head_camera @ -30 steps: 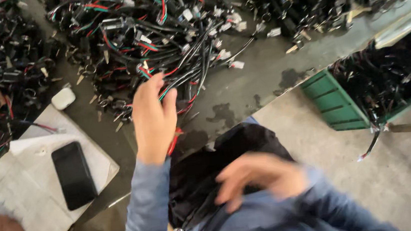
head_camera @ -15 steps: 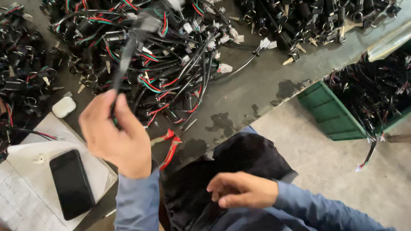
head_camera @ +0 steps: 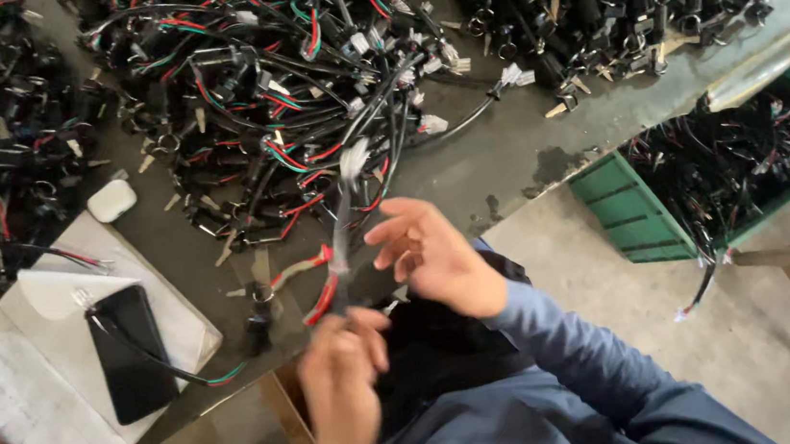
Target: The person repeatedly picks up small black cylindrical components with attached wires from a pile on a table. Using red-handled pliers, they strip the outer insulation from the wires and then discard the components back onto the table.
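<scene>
Fingers of my left hand (head_camera: 342, 372) pinch the lower end of a black cable (head_camera: 341, 227) above the desk's (head_camera: 505, 158) front edge; my right hand (head_camera: 432, 252), half open, touches it higher up.

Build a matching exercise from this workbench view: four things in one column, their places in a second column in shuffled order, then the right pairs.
Things:
1. black phone
2. green crate
3. small white case
4. wire harness

Places:
A. below the bench edge on the right, full of black cables
B. between the left hand and the right hand
C. lying on the white papers at lower left
D. on the bare bench top just above the papers

Pairs: 1-C, 2-A, 3-D, 4-B
</scene>
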